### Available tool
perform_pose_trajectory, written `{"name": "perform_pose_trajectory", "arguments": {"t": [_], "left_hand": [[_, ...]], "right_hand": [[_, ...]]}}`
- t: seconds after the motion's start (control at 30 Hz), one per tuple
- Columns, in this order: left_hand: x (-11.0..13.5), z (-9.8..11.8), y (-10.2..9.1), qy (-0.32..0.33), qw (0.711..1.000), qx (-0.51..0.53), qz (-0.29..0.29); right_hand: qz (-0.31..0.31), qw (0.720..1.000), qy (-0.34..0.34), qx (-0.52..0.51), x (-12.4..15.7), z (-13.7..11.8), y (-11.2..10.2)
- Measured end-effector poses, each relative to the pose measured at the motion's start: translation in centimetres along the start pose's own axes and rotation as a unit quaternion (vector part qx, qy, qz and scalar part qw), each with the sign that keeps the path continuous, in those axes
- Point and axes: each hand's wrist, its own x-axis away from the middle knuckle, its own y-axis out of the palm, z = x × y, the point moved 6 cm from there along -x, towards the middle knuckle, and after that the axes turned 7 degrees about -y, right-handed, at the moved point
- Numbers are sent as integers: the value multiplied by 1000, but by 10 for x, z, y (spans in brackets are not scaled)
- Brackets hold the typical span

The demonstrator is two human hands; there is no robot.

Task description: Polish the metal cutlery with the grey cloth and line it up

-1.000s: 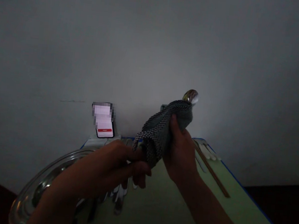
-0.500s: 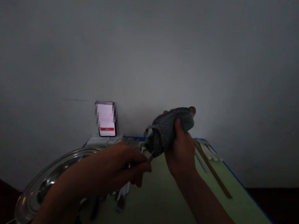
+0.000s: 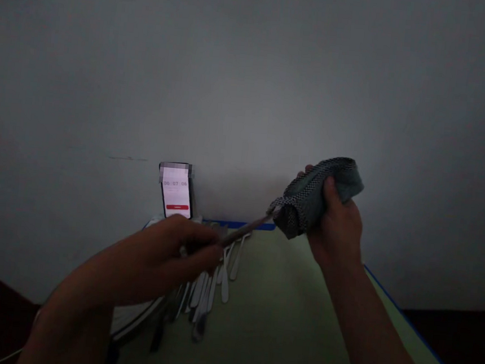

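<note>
My right hand (image 3: 337, 227) is closed round a grey checked cloth (image 3: 320, 195), held up over the green table (image 3: 282, 316). The cloth is wrapped about the far end of a metal spoon (image 3: 244, 230). Only the spoon's handle shows, running from the cloth down to my left hand (image 3: 177, 253). My left hand pinches that handle end. The spoon's bowl is hidden inside the cloth.
Several metal utensils (image 3: 212, 284) lie in a row on the table below my left hand. A round metal tray's rim (image 3: 137, 323) shows at the left. A lit phone (image 3: 176, 192) leans against the grey wall at the table's far edge.
My right hand has slid the cloth up and to the right along the spoon, covering its bowl. My left hand stayed on the handle, and more of the handle shows between the hands.
</note>
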Motion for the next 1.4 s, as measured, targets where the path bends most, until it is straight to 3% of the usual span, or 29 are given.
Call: {"name": "perform_pose_trajectory", "arguments": {"t": [0.1, 0.2, 0.27, 0.43, 0.53, 0.73, 1.0, 1.2, 1.3, 1.4], "left_hand": [[-1, -9, -22, -12, 991, 23, 132], [3, -18, -36, -27, 973, 4, 229], [3, -23, -37, -29, 976, -33, 215], [3, -26, -33, -37, 983, -104, 145], [4, -21, -31, -19, 986, -110, 128], [-3, -5, -11, 31, 986, -132, 94], [-13, 13, 17, 42, 993, -104, 31], [-12, 11, 1, 46, 990, -104, 88], [-6, 1, -17, 10, 984, -76, 159], [4, -15, -36, -42, 962, 42, 265]], "right_hand": [[-83, 992, 3, 98, -7, -8, -4], [-183, 960, 42, 207, -9, -11, -10], [-276, 915, 70, 287, -5, -11, -10], [-520, 736, 118, 417, 25, -12, 4], [-580, 696, 116, 407, 42, -13, 18], [-604, 674, 42, 423, 59, -14, 41], [-554, 697, -3, 455, 62, -13, 49], [-522, 731, -50, 437, 63, -10, 55], [-508, 711, -93, 477, 56, -7, 51], [-470, 702, -152, 514, 42, -10, 42]]}}
